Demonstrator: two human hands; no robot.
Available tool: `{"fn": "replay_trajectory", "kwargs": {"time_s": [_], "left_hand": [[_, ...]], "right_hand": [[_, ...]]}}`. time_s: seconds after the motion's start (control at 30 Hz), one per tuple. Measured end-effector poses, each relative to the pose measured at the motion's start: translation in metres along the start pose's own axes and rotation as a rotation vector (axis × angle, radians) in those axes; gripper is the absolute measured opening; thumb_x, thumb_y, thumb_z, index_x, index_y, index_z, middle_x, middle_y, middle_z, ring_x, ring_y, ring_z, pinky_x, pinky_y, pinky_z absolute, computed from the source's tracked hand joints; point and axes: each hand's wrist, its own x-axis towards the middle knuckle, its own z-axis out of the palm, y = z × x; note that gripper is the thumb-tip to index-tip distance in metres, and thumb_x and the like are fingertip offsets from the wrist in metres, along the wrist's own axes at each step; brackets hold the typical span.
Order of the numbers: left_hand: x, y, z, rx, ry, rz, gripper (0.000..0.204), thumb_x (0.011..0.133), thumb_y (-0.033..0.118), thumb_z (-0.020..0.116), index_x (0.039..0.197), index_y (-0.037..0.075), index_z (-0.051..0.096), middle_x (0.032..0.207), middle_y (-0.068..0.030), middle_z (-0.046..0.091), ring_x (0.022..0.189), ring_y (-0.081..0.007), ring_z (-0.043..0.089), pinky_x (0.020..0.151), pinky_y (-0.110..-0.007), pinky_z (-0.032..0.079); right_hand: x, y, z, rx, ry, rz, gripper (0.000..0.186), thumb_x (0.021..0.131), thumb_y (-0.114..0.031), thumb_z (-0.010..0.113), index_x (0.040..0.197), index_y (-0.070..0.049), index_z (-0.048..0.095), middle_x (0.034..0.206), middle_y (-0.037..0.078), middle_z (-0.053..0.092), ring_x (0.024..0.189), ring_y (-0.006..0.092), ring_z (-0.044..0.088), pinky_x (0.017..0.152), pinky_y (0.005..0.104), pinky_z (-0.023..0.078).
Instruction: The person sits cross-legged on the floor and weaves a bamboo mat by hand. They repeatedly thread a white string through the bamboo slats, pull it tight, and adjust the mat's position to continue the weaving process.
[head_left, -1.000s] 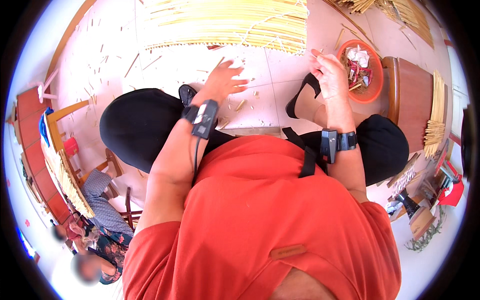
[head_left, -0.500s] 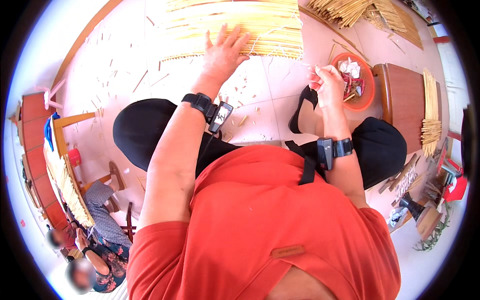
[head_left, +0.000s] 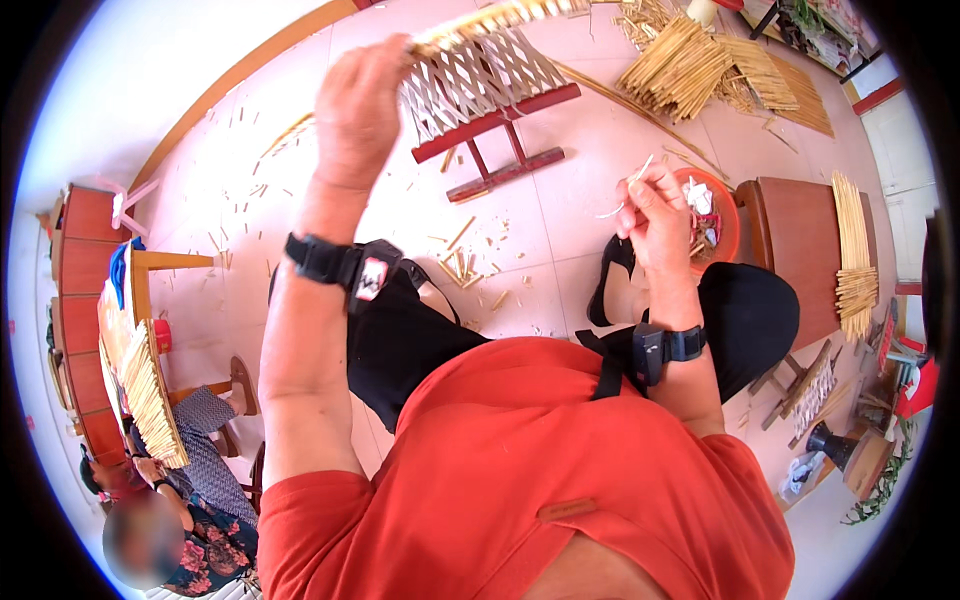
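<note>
My left hand [head_left: 358, 115] is closed on the near left corner of a mat of yellow straw stalks [head_left: 500, 22], which is lifted and seen edge-on at the top of the view. Beneath the mat stands a low folding stool [head_left: 475, 85] with a seat of crossed pale straps and a dark red wooden frame. Well to the right, my right hand [head_left: 655, 215] pinches a short white string [head_left: 608, 213], its two ends sticking out past the fingers. Most of the mat's surface is out of sight.
Beside my right hand is an orange basin [head_left: 728, 240] with scraps. A brown wooden bench [head_left: 800, 250] bears a stalk bundle [head_left: 855, 260]. More cut stalks [head_left: 678, 68] lie at the far right. Straw bits litter the tiles. A seated person [head_left: 205, 530] is at lower left.
My left hand went from lying spread on the flat mat to gripping its edge and tilting it up, which uncovers the stool. My right hand stays nearby with the string.
</note>
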Motion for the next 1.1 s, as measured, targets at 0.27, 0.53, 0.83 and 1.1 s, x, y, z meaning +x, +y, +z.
{"fn": "replay_trajectory", "kwargs": {"time_s": [0.27,0.53,0.83,1.1], "left_hand": [[0.086,0.017,-0.144,0.052,0.197,-0.329,0.027,0.091,0.008,0.061,0.118,0.009,0.066,0.104,-0.0052,0.07,0.095,-0.0131,0.065,0.085,-0.025,0.052],[0.089,0.039,-0.158,-0.244,-0.12,-0.156,0.017,0.088,0.002,0.061,0.103,-0.001,0.068,0.089,-0.0051,0.068,0.078,-0.0119,0.062,0.073,-0.023,0.049],[-0.018,0.052,-0.012,-0.25,-0.435,-0.355,0.019,0.082,0.007,0.061,0.1,0.009,0.067,0.08,-0.0102,0.065,0.076,-0.0277,0.064,0.065,-0.038,0.053],[-0.039,0.049,0.046,-0.131,-0.514,-0.362,0.022,0.08,0.01,0.062,0.102,0.011,0.064,0.084,-0.0077,0.064,0.084,-0.026,0.063,0.07,-0.04,0.052]], "right_hand": [[-0.001,-0.003,0.019,0.086,-0.215,-0.028,0.011,0.094,-0.016,0.058,0.093,-0.005,0.054,0.073,0.01,0.061,0.052,0.0154,0.057,0.048,0.0246,0.048],[0.002,0.0,0.025,0.152,-0.188,0.034,0.014,0.096,-0.02,0.054,0.095,-0.007,0.05,0.065,0.007,0.055,0.048,0.015,0.053,0.048,0.0275,0.048],[0.0,-0.024,0.017,0.1,-0.127,-0.13,0.013,0.094,-0.02,0.058,0.094,-0.009,0.05,0.064,0.003,0.051,0.047,0.0126,0.046,0.046,0.0282,0.043],[0.004,-0.112,0.056,0.263,-0.894,-0.268,0.015,0.09,-0.003,0.056,0.078,-0.004,0.049,0.057,0.002,0.049,0.044,0.0141,0.046,0.043,0.0276,0.043]]}}
